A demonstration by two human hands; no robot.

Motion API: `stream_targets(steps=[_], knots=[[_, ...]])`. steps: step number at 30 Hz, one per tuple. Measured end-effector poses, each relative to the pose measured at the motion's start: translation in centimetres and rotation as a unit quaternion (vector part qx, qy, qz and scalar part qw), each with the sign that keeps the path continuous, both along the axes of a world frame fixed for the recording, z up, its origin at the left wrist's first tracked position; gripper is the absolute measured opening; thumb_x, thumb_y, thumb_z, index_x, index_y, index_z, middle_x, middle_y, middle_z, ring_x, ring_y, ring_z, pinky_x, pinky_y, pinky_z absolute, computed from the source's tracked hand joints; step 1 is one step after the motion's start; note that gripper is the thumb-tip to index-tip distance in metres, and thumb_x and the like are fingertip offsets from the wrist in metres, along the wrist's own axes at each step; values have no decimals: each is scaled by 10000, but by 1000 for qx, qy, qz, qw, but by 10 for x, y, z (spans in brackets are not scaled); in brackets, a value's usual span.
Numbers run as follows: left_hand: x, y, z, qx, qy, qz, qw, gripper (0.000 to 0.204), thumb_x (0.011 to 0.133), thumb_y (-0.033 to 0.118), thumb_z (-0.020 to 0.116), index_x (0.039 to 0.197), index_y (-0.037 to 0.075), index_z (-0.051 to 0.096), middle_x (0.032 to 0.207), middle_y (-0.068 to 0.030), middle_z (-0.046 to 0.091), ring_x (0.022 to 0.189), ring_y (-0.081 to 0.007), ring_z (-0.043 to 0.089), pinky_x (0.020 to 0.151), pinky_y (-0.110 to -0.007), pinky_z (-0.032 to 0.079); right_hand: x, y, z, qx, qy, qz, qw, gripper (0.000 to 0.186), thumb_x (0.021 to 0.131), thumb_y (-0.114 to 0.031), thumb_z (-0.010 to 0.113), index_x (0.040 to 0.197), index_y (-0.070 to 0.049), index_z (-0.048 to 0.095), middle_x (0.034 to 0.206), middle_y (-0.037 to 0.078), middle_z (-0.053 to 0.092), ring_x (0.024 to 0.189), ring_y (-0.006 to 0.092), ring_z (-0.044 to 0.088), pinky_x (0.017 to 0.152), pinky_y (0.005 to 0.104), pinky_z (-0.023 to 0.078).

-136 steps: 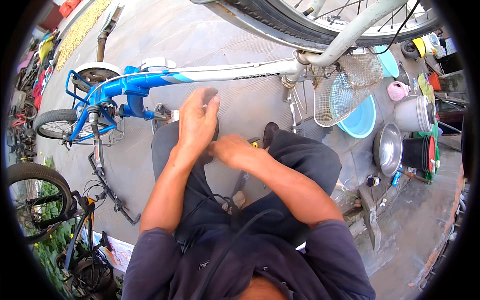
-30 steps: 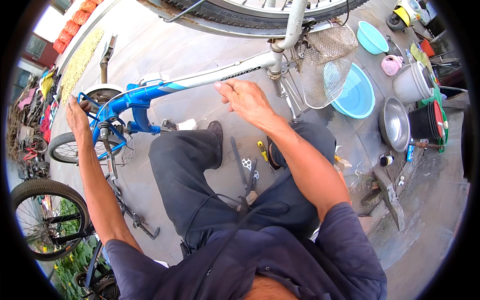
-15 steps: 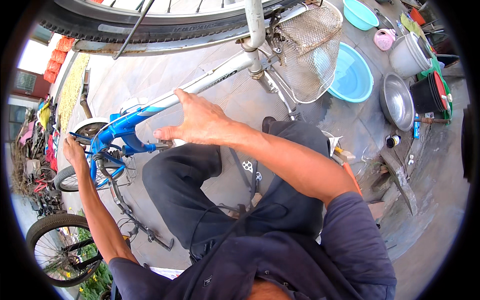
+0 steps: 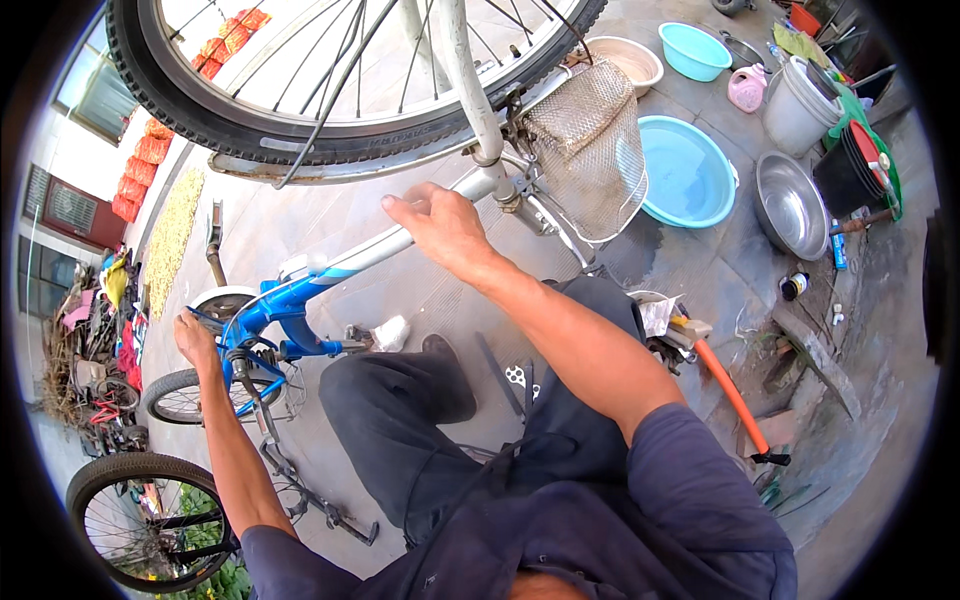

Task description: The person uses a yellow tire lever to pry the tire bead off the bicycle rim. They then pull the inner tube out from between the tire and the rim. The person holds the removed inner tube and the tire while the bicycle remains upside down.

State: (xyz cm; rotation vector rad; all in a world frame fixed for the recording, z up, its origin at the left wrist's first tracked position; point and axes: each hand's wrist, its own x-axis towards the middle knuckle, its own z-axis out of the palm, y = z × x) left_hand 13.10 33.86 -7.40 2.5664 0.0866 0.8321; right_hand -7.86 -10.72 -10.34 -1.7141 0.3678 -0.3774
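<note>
An upside-down bicycle with a white and blue frame [image 4: 300, 290] stands in front of me, its front wheel [image 4: 330, 160] up near the top of the view. My left hand [image 4: 195, 342] is closed at the frame's far left end beside the round chain guard [image 4: 222, 300]; its fingertips are partly hidden, and what they grip does not show clearly. Over the white front end of the frame tube, near the fork [image 4: 468, 90], my right hand [image 4: 440, 228] is raised, thumb and fingers apart, holding nothing. A wire basket [image 4: 590, 150] hangs beside the fork.
At right are blue basins [image 4: 688, 172], a steel bowl [image 4: 790, 205], buckets [image 4: 800, 105] and an orange-handled tool [image 4: 730, 395]. Loose metal parts and a chainring [image 4: 520, 380] lie by my feet. Another bicycle wheel [image 4: 150, 520] stands lower left, below a heap of clutter [image 4: 100, 330].
My right hand has come off the frame tube and moved toward the fork. The left hand stays by the chain guard. The view has shifted, showing more of the front wheel.
</note>
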Motion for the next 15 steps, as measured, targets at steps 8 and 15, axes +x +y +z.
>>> stream_targets(steps=[8, 15], knots=[[-24, -33, 7, -68, 11, -3, 998, 442, 986, 336, 394, 883, -56, 569, 813, -208, 615, 729, -333, 584, 701, -427, 450, 4, -8, 13, 258, -83, 47, 961, 589, 861, -471, 613, 1087, 69, 546, 906, 157, 629, 732, 173, 623, 560, 255, 520], [-15, -12, -2, -30, -2, -8, 1000, 422, 983, 333, 402, 907, -47, 569, 825, -212, 609, 731, -322, 581, 694, -412, 453, 8, -10, 5, 343, -98, 29, 934, 709, 821, -577, 615, 1112, 62, 515, 923, 180, 623, 676, 172, 624, 537, 268, 516]])
